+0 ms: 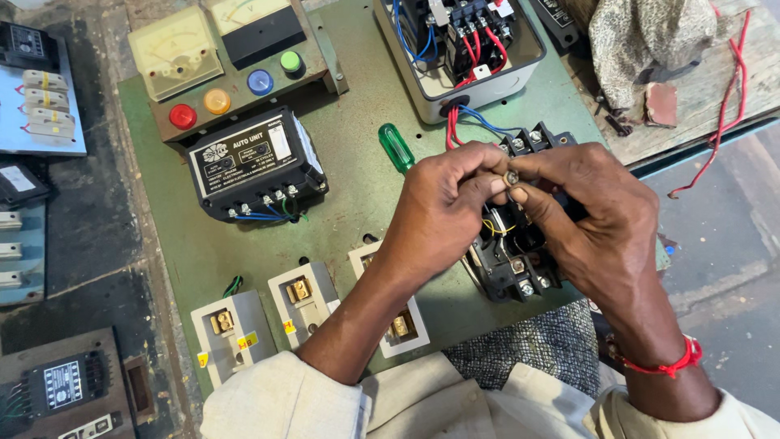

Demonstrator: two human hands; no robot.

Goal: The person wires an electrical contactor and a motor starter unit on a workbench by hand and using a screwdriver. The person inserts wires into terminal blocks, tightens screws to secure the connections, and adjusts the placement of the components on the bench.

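My left hand [445,213] and my right hand [593,215] meet above a black contactor [512,256] with screw terminals and coloured wires. Between the fingertips of both hands sits a small metal screw [512,176]. A green-handled screwdriver [396,147] pokes out from under my left hand; whether that hand grips it is hidden. A red thread is tied round my right wrist [668,366]. The contactor rests on a green panel board [357,195].
On the board: a black relay unit [256,165], a meter box with red, amber, blue and green buttons [219,77], an open grey starter box with wiring [459,53], white fuse holders [302,297]. A cloth [646,36] and red wire [727,97] lie at right.
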